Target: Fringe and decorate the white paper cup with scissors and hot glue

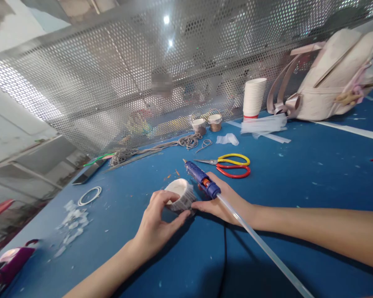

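Observation:
My left hand (158, 219) grips a short white paper cup (186, 199) by its near side, fingers over the rim and thumb low outside. A pale, wrinkled covering wraps the cup's wall. In my right hand (226, 203) is a blue hot glue gun (202, 179), its nozzle pointing up and to the left, beyond the cup. A long clear glue stick (261, 244) sticks out of its back toward me. The right thumb touches the cup's side. Scissors (233, 164) with one yellow and one red handle lie just past the glue gun.
Behind are two small wrapped cups (215, 124), tangled cord (188, 141), stacked paper cups (254, 97), translucent strips (264, 124) and a pale backpack (332, 82). White scraps (71, 225) and a white ring (89, 196) lie left. A perforated metal screen (121, 78) borders the blue table (298, 182).

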`<state>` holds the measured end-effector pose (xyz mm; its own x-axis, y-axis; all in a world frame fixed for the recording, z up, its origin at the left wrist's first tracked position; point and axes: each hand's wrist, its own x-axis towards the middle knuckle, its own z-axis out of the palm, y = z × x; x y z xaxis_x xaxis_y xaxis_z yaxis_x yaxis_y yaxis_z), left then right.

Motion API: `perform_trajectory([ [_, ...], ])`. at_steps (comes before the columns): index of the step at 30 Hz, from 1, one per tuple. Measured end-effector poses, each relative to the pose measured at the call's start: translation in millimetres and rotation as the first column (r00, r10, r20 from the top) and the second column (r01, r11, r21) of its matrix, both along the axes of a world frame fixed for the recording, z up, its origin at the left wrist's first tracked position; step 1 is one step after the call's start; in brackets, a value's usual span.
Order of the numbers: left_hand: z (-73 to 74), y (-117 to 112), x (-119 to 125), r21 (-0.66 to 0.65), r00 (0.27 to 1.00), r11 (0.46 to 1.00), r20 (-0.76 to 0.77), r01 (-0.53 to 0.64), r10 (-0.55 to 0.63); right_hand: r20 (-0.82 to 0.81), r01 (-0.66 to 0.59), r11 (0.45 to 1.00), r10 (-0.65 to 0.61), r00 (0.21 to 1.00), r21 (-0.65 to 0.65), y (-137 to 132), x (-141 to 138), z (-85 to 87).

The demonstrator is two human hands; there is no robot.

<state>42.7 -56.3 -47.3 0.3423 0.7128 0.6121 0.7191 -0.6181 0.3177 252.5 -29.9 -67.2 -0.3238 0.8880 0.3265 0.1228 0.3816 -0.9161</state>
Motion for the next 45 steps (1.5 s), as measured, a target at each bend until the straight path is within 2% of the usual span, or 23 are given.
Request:
perform_trajectory([
  [6, 0.8, 2, -2, 0.034, 0.999, 0.999, -0.028, 0.023, -0.022, -0.026, 0.013, 0.998, -0.014, 1.0, -0.061, -3, 7, -2.9],
  [11, 9.3, 0, 1, 0.024, 0.991, 0.994, -0.084, 0.107, -0.104, -0.07, 0.06, 0.998, -0.062, 0.996, -0.034, -2, 6, -11.1],
  [17, 16.3, 3, 3, 0.198, 0.97, 0.968, -0.215, 0.157, -0.113, -0.094, 0.045, 0.996, -0.052, 0.994, -0.074, -4, 6, -8.3],
  [22, 18.1, 14, -7, 0.306, 0.934, 0.937, -0.352, 0.17, -0.055, -0.075, 0.034, 0.992, -0.043, 0.996, -0.118, -6, 7, -1.3],
  [28, 14.0, 23, -19, 0.263, 0.903, 0.948, -0.426, 0.18, -0.053, -0.134, 0.017, 0.992, -0.033, 0.99, -0.125, -5, 6, -1.8],
  [32, 29.7, 16, -20, 0.16, 0.926, 0.983, -0.377, 0.094, -0.027, -0.159, 0.011, 0.989, -0.035, 0.987, -0.146, -6, 5, 0.1],
  [36, 47.1, 14, -8, 0.09, 0.948, 0.996, -0.317, -0.002, 0.031, -0.133, 0.021, 0.991, -0.039, 0.99, -0.136, -7, 4, 0.0],
  [40, 49.3, 23, 1, 0.053, 0.903, 0.999, -0.428, -0.008, 0.03, -0.126, 0.009, 0.994, -0.023, 0.992, -0.11, -10, 6, 0.9],
  [45, 57.2, 24, -8, -0.023, 0.889, 1.0, -0.458, -0.009, -0.002, -0.078, 0.02, 0.996, -0.027, 0.997, -0.083, -12, 9, 5.4],
])
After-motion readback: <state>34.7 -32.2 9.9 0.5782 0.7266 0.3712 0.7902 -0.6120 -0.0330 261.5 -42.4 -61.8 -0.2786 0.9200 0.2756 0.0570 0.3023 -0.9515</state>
